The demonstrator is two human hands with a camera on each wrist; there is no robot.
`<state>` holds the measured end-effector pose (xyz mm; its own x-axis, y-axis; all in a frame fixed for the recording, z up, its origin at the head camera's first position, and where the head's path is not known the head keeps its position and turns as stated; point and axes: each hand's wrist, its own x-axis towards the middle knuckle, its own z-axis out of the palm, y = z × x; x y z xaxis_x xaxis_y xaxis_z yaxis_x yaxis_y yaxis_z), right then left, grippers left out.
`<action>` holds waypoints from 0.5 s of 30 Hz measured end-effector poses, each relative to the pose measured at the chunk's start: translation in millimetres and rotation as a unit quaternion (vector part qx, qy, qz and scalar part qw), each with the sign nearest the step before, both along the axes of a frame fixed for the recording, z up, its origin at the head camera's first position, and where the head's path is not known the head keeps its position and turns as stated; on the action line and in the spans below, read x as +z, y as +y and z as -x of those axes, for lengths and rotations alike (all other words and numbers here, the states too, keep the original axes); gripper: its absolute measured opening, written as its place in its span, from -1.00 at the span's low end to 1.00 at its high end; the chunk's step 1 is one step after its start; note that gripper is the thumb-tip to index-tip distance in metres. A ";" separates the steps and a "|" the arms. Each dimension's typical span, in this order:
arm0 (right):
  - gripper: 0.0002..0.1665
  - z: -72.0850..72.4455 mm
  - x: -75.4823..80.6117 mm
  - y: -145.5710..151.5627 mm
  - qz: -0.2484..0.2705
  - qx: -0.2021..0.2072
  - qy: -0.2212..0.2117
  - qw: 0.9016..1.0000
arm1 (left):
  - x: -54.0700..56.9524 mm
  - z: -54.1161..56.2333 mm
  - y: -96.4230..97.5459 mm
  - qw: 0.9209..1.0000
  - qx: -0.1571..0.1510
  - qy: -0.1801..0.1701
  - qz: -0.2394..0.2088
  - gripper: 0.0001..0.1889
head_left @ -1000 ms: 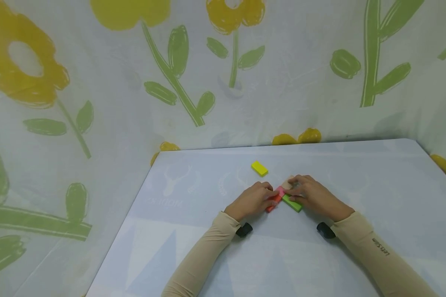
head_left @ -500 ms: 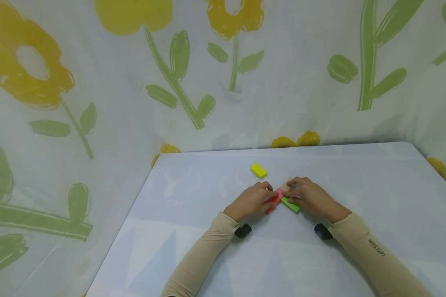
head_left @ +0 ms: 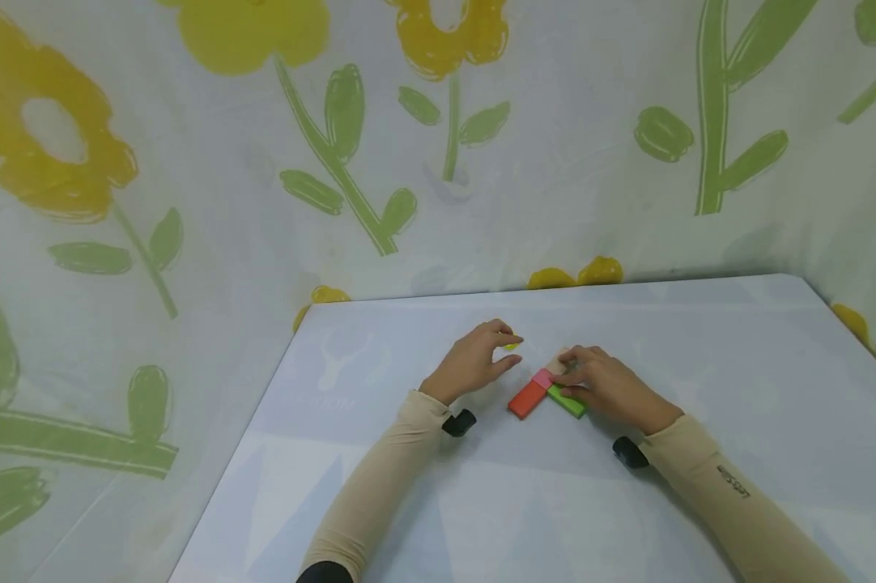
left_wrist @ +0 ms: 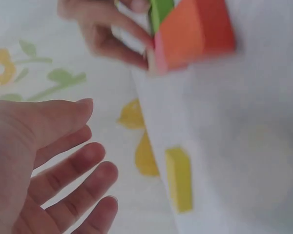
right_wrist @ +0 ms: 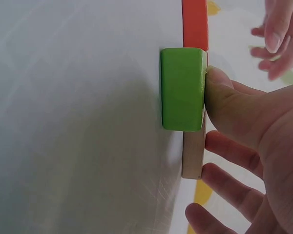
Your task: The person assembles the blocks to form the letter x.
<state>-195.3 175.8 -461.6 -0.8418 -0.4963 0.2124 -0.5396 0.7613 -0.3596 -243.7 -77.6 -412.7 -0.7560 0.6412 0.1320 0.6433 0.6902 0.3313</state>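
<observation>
My left hand (head_left: 474, 360) is raised with fingers spread and nothing between them. It overlaps the small yellow block (head_left: 512, 345) in the head view; in the left wrist view that yellow block (left_wrist: 179, 180) lies apart from the fingertips. My right hand (head_left: 613, 389) rests its fingertips on a group of joined flat blocks. The thumb touches the edge of the green block (right_wrist: 183, 90), while other fingertips meet the plain wooden block (right_wrist: 193, 155). A pink block (head_left: 542, 378) sits at the middle of the group, with the red-orange block (head_left: 528, 399) extending toward the front left.
The blocks lie on a pale table (head_left: 380, 348) printed with faint shapes. Behind it hangs a light curtain (head_left: 540, 219) with yellow flowers and green leaves. A black wrist camera (head_left: 460, 423) sits by the left cuff, another black camera (head_left: 630, 453) by the right.
The left hand has let go of the red-orange block and moved up and left to the yellow block, its fingers spreading. The right hand stays at the joined blocks.
</observation>
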 end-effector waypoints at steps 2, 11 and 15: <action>-0.68 0.3 -0.3 -0.4 -0.003 -0.002 -0.003 1.000 | 6.6 7.0 -3.0 1.000 0.006 -0.001 0.005 -0.60; -0.67 -0.7 1.4 -0.7 -0.004 -0.008 -0.016 1.000 | 22.2 36.2 -9.1 0.999 0.016 -0.001 0.048 -0.55; -0.66 -0.4 1.7 -0.1 0.000 -0.007 -0.020 1.000 | 21.4 44.0 -8.0 0.997 0.020 -0.010 0.068 -0.54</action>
